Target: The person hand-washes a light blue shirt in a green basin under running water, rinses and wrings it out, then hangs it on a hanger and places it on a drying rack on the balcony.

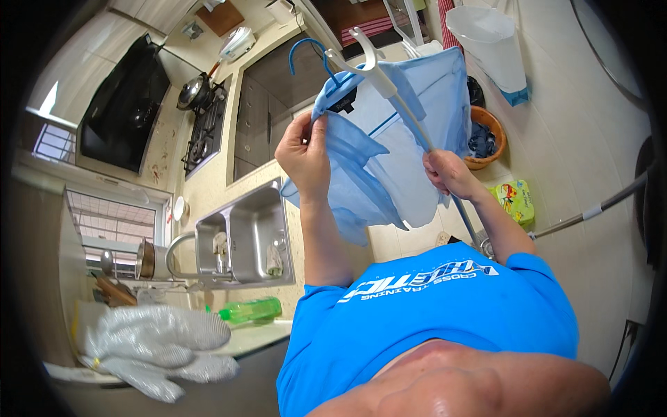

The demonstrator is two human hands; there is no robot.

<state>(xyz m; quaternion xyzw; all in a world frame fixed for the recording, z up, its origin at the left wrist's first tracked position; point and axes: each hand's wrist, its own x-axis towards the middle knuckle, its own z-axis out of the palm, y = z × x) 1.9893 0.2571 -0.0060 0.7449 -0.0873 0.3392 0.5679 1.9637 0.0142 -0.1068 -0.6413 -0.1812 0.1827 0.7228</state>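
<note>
A light blue collared shirt (401,177), thin and damp-looking, hangs on a blue hanger (307,49) whose hook stands up above the collar. My left hand (306,154) pinches the shirt's edge near the collar between thumb and fingers. My right hand (449,172) is wrapped around the metal shaft of a clothes pole (414,125). That pole slants up across the shirt to a white forked head (369,62), close to the hanger hook but not visibly under it. Part of the shirt lies behind the pole and my right hand.
On the left, a steel double sink (260,240), a gas hob (206,133) with a pan (195,93), and a green bottle (252,310) line the counter. White gloves (156,339) hang nearby. An orange basin (487,138) holds dark cloth at right, near a green packet (513,202).
</note>
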